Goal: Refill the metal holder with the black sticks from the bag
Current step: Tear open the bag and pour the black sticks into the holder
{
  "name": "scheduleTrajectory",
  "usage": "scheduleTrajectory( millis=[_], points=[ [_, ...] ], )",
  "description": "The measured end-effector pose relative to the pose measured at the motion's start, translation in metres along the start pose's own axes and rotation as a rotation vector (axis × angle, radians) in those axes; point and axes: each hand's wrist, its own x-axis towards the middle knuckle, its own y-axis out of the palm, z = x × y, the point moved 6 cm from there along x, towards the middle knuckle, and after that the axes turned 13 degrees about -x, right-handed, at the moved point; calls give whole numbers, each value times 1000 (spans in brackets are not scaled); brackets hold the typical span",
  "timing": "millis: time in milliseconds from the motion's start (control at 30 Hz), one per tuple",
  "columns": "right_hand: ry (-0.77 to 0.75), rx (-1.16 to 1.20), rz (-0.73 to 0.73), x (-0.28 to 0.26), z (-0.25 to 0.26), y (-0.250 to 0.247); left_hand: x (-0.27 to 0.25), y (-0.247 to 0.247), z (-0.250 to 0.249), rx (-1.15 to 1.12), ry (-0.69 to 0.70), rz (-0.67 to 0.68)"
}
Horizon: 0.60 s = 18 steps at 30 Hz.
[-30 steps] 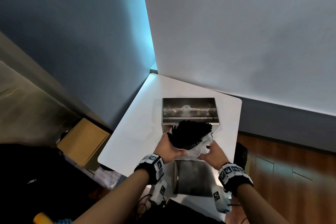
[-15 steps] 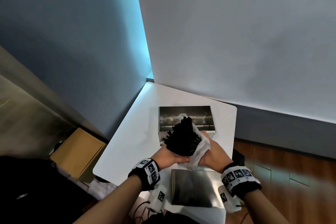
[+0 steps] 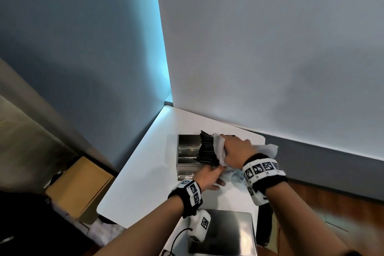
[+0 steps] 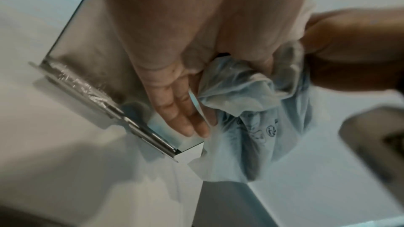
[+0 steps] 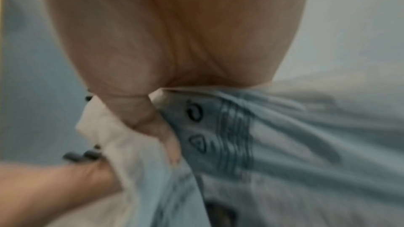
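Note:
The open metal holder [image 3: 187, 151] stands on the white table [image 3: 145, 172]. A bundle of black sticks [image 3: 206, 151] juts out of a white plastic bag [image 3: 218, 149], tipped left over the holder's opening. My right hand [image 3: 236, 149] grips the bag around the sticks from above. Below it, my left hand [image 3: 209, 176] supports the bag with straight fingers [image 4: 181, 118] lying by the holder's front wall [image 4: 87, 58]. The crumpled bag [image 4: 240, 92] bunches between that hand's thumb and fingers. In the right wrist view the thumb [image 5: 153, 123] presses into the bag [image 5: 262, 144].
The holder's metal lid [image 3: 220, 233] lies on the table's near edge, close to my wrists. A cardboard box [image 3: 79, 187] sits on the floor to the left. Walls close in behind and to the left of the table.
My right hand has moved on top of the bag and tipped the stick bundle leftward over the holder. My left hand has dropped beneath the bag. The view has tilted.

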Motion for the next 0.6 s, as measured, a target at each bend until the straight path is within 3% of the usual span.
scheduleTrajectory(
  millis=[200, 367, 600],
  points=[
    [-105, -56, -118, 3, 6, 18, 4, -12, 6, -207, -37, -30],
    [-163, -62, -17, 1, -5, 22, 6, -13, 6, -298, -38, -34],
    [-35, -100, 22, 10, -5, 29, 11, -21, 1, -413, -17, -142]
  ],
)
